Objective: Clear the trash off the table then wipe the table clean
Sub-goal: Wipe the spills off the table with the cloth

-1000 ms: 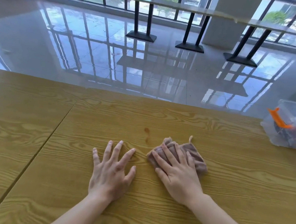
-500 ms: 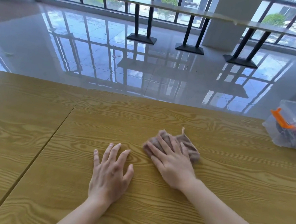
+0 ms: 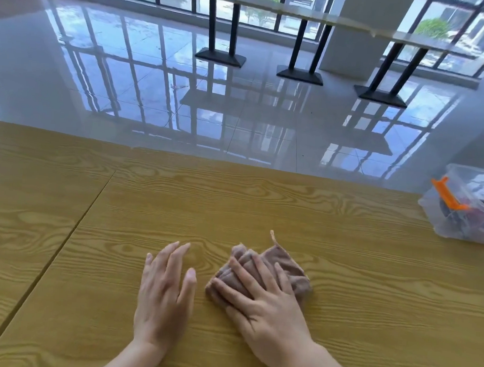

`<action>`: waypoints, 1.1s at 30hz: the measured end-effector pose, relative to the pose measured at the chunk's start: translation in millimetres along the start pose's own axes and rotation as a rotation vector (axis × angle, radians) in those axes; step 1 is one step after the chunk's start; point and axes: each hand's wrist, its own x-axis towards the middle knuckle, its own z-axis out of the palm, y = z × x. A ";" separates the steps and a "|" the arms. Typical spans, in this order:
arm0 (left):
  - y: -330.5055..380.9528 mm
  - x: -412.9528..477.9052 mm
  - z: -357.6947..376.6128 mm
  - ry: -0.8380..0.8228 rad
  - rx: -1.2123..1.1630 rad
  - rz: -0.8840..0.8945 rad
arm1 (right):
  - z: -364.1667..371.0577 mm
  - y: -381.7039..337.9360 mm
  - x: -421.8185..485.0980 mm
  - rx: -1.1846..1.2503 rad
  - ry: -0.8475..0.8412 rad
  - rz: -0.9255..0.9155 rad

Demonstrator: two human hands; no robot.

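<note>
A crumpled brown cloth (image 3: 289,265) lies on the wooden table (image 3: 262,207) near its front middle. My right hand (image 3: 265,305) presses flat on the cloth with its fingers spread and straight, covering the cloth's near left part. My left hand (image 3: 163,294) rests flat on the bare wood just left of the cloth, fingers together and straight, holding nothing. No stain shows on the wood around the cloth.
A clear plastic box (image 3: 466,206) with an orange clip and dark items inside stands at the table's right edge. A seam (image 3: 73,227) between two tabletops runs diagonally on the left. Beyond the far edge lies a glossy floor with black table bases (image 3: 300,74).
My right hand pushed the cloth forward over a small reddish stain, then drew it back toward me. The stain is no longer visible. My left hand's fingers closed together.
</note>
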 end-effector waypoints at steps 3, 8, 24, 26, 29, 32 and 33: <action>0.0 1.5 3.9 -0.089 0.164 0.049 | -22.2 79.8 -14.9 -0.081 -0.028 0.286; 7.7 3.4 10.3 -0.296 0.565 0.113 | -44.0 117.3 52.7 0.046 -0.144 0.750; 47.0 -9.5 64.3 -0.342 0.656 0.095 | -64.1 244.5 2.6 0.117 -0.092 0.950; 55.2 -10.2 72.2 -0.323 0.653 0.089 | -54.9 210.0 38.0 0.076 -0.126 0.761; 55.6 -11.9 67.9 -0.303 0.632 0.094 | -26.0 133.0 10.2 0.031 -0.089 0.232; 59.1 -12.7 66.9 -0.303 0.623 0.088 | -27.3 145.7 -53.7 0.054 -0.051 0.019; 59.9 -12.5 67.8 -0.314 0.631 0.090 | -32.2 170.2 -59.2 0.029 -0.049 0.048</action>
